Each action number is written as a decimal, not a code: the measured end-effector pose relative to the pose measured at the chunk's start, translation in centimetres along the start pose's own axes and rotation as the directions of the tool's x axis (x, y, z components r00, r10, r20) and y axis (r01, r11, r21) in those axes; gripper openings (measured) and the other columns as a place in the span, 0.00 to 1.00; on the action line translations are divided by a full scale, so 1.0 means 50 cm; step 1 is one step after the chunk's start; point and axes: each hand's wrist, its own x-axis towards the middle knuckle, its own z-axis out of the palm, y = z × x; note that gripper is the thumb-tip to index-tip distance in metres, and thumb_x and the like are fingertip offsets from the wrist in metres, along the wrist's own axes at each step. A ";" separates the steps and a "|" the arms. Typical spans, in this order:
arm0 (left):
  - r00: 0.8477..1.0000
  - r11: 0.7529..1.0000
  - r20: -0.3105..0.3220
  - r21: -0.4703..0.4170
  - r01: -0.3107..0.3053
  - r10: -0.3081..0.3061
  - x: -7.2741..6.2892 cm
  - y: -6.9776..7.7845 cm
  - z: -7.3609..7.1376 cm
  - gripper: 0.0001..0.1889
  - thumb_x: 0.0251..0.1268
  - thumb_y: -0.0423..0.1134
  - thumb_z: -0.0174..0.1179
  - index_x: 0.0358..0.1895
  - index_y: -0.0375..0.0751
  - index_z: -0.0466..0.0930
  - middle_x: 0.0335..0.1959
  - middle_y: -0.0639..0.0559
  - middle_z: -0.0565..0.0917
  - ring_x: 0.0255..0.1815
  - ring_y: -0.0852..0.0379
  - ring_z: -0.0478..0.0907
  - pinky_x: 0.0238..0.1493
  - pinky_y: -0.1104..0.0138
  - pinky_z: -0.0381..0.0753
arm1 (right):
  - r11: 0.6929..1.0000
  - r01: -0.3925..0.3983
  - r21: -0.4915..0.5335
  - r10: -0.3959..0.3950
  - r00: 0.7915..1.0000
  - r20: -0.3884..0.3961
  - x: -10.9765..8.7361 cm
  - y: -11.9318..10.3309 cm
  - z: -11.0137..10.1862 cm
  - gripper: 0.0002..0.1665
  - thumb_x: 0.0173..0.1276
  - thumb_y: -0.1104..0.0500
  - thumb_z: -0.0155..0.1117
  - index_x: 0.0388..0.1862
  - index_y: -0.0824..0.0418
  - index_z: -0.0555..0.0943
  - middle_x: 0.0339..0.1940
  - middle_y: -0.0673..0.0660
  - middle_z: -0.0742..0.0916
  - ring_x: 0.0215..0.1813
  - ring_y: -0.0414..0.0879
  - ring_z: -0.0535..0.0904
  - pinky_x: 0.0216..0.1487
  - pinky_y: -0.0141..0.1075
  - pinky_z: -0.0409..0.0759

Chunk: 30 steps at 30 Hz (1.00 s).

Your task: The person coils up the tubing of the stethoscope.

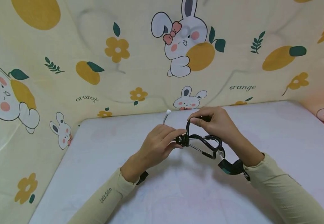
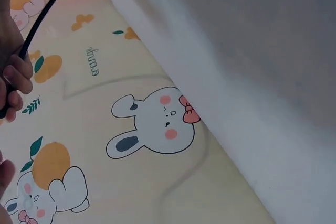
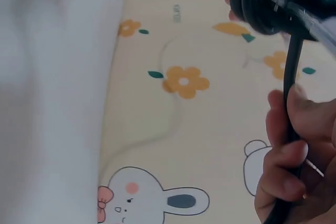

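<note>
A stethoscope with black tubing and thin metal ear tubes is held above the white table. One white eartip sticks up beyond my left hand. That hand grips the metal tubes beside several tight turns of black tubing wound round them. My right hand pinches a length of tube that rises from these turns. In the right wrist view the right fingers curl round the black tube, below the dark coil. The stethoscope's chest piece cannot be made out.
The table has a white cover. Behind it hangs a cream cloth printed with rabbits, oranges and flowers. A black strapped device sits at the right wrist, and a small black one at the left wrist.
</note>
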 end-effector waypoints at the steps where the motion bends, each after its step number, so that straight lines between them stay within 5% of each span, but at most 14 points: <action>1: 1.000 1.000 0.008 0.011 -0.002 0.002 0.000 0.000 -0.001 0.24 0.56 0.46 0.71 0.55 0.41 0.83 0.36 0.52 0.83 0.40 0.57 0.79 0.47 0.67 0.79 | 1.000 -0.018 0.003 0.018 1.000 0.002 0.001 0.000 0.002 0.08 0.67 0.54 0.70 0.40 0.55 0.90 0.37 0.54 0.88 0.35 0.46 0.76 0.35 0.32 0.75; 13: 0.995 0.994 0.022 0.041 -0.098 0.098 0.006 -0.015 -0.020 0.26 0.50 0.50 0.75 0.54 0.47 0.86 0.34 0.52 0.77 0.36 0.57 0.73 0.40 0.68 0.75 | 0.991 -0.110 0.078 0.107 0.993 0.044 -0.006 0.004 0.015 0.14 0.69 0.48 0.67 0.45 0.54 0.89 0.44 0.55 0.89 0.37 0.46 0.76 0.37 0.33 0.74; 20: 0.996 0.990 0.022 0.109 -0.090 0.088 0.006 -0.014 -0.019 0.23 0.54 0.49 0.73 0.55 0.48 0.86 0.33 0.51 0.76 0.34 0.56 0.72 0.41 0.66 0.75 | 0.987 -0.126 0.097 0.122 0.991 0.054 -0.006 0.012 0.029 0.15 0.70 0.48 0.66 0.46 0.56 0.89 0.45 0.55 0.90 0.40 0.44 0.78 0.40 0.34 0.75; 30: 0.996 0.982 -0.001 0.169 -0.087 0.089 0.006 -0.012 -0.024 0.22 0.60 0.47 0.69 0.57 0.44 0.84 0.36 0.48 0.74 0.36 0.54 0.71 0.41 0.63 0.73 | 0.976 -0.136 0.170 0.107 0.980 0.171 0.005 0.022 0.027 0.17 0.73 0.47 0.62 0.48 0.57 0.87 0.42 0.56 0.88 0.45 0.48 0.81 0.46 0.38 0.78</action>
